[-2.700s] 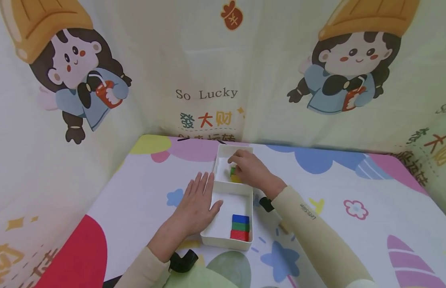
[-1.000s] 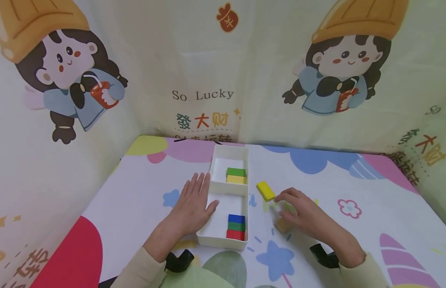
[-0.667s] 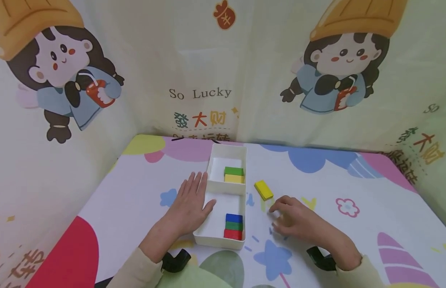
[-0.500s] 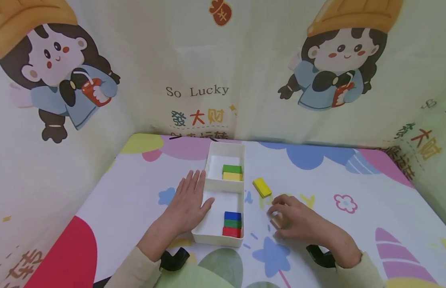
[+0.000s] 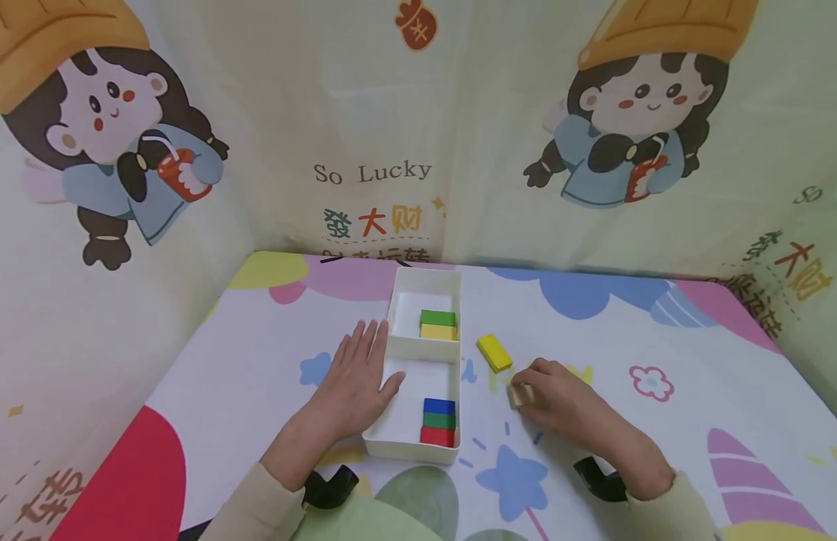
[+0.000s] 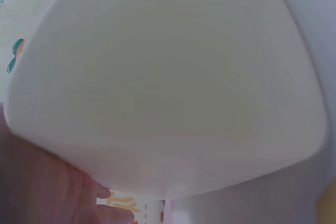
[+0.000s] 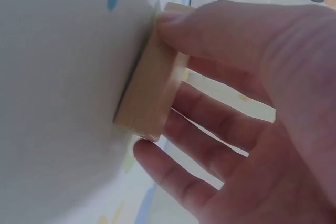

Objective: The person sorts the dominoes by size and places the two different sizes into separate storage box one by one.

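My right hand (image 5: pixel 560 398) pinches a plain wooden block (image 5: pixel 520 396) on the table, right of the white two-part box (image 5: pixel 421 454). In the right wrist view, the thumb lies on one face of that wooden block (image 7: pixel 149 85), with the other fingers behind it. A yellow block (image 5: pixel 494 353) lies just beyond that hand. Straight-fingered, my left hand (image 5: pixel 351 383) rests along the box's left side; the box wall (image 6: pixel 168 77) fills most of the left wrist view. The far compartment has a green block (image 5: pixel 437 318) and a pale yellow block (image 5: pixel 438 331).
In the near compartment, a blue block (image 5: pixel 439 406), a green block (image 5: pixel 439 421) and a red block (image 5: pixel 436 436) sit in a column by the right wall. Black wrist mounts (image 5: pixel 330 487) hang under both wrists. A printed curtain (image 5: pixel 500 150) stands behind the patterned table (image 5: pixel 594 315).
My right hand has left the far compartment, come right and down to the table, and closed its fingers on the wooden block. The left hand has stayed at the box.
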`<state>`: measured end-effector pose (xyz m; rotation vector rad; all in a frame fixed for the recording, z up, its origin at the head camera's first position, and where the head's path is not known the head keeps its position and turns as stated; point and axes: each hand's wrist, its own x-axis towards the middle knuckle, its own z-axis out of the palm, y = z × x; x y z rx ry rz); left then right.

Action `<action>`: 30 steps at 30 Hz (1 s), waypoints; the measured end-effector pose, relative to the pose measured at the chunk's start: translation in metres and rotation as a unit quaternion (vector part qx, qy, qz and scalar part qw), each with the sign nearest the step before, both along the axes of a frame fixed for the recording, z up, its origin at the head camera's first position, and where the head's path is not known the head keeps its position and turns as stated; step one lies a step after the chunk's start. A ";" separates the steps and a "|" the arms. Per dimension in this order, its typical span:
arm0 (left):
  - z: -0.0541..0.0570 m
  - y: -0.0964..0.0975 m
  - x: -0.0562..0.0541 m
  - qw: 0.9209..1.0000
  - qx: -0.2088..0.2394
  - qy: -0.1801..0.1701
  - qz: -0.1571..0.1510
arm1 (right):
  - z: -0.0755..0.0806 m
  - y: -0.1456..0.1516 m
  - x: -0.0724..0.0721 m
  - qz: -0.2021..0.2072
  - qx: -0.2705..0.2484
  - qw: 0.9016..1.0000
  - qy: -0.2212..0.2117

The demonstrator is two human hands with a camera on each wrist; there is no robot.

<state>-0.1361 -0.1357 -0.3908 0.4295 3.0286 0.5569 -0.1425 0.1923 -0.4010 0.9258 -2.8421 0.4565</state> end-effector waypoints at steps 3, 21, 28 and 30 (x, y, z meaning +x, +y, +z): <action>0.001 0.001 0.000 1.000 0.002 0.000 -0.002 | -0.001 -0.001 0.000 -0.006 -0.004 1.000 0.017; 0.001 0.000 0.000 1.000 0.000 -0.003 0.000 | -0.004 -0.004 0.000 0.005 -0.009 1.000 0.028; 0.000 0.000 0.000 1.000 0.004 -0.006 -0.003 | -0.008 -0.005 0.000 0.013 -0.012 0.999 0.047; 0.000 0.000 0.000 1.000 0.002 -0.005 -0.002 | -0.010 -0.005 -0.001 0.015 -0.012 0.998 0.053</action>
